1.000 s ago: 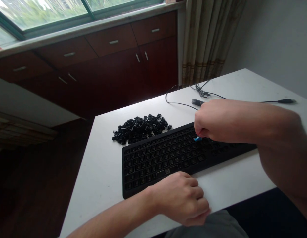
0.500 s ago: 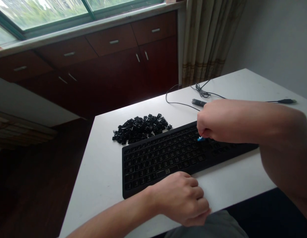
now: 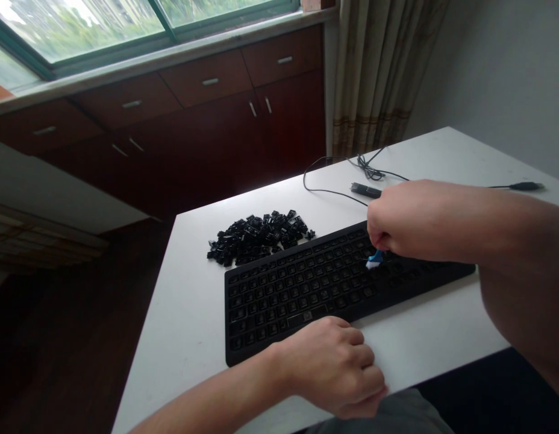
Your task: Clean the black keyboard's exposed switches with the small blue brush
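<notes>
Lying on the table point(image 3: 184, 301), the keyless keyboard point(image 3: 302, 277) could slide if the brush point(image 3: 376, 258), pinched in the right hand point(image 3: 399, 211) over it, pushes hard; the left hand point(image 3: 340, 367), curled by its near edge, grip unclear, may brace it little. Keycaps point(image 3: 261, 235) heaped beside its far edge could then scatter.

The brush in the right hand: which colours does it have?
The brush shows blue, with white bristles, best in the head view.
</notes>
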Available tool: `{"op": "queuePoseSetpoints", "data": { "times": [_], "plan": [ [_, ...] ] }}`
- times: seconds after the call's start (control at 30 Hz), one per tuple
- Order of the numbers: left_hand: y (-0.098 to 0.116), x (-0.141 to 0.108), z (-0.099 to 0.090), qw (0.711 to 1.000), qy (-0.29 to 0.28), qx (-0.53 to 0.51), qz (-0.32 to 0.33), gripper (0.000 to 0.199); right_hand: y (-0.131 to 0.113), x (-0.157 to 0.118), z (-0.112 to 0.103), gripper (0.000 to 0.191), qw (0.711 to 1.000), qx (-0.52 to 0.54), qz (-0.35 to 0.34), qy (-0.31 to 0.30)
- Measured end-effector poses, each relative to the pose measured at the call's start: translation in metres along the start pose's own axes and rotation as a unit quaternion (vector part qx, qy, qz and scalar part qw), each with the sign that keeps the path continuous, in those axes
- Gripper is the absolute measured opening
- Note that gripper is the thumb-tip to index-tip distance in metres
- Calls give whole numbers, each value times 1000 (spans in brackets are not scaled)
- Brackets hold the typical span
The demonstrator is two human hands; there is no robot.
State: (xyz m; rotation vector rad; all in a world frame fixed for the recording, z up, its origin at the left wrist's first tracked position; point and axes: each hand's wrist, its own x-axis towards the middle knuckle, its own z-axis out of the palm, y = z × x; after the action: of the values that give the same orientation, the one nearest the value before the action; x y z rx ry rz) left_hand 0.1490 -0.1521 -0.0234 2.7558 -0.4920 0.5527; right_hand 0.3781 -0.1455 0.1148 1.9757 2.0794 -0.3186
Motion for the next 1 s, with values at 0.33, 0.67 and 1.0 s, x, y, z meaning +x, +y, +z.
{"op": "queuePoseSetpoints", "data": {
  "times": [0.33,0.67,1.0],
  "plan": [
    [0,1,-2,1000,-2,1,2,34,-3,10,-11,12,999,-25,-20,-2],
    [0,1,-1,1000,-8,0,1,34,0,12,-10,14,997,-26,-68,18],
    [-1,0,1,1000,-25,1,5,34,1,10,-11,13,1000,-19,-16,17]
  ]
}}
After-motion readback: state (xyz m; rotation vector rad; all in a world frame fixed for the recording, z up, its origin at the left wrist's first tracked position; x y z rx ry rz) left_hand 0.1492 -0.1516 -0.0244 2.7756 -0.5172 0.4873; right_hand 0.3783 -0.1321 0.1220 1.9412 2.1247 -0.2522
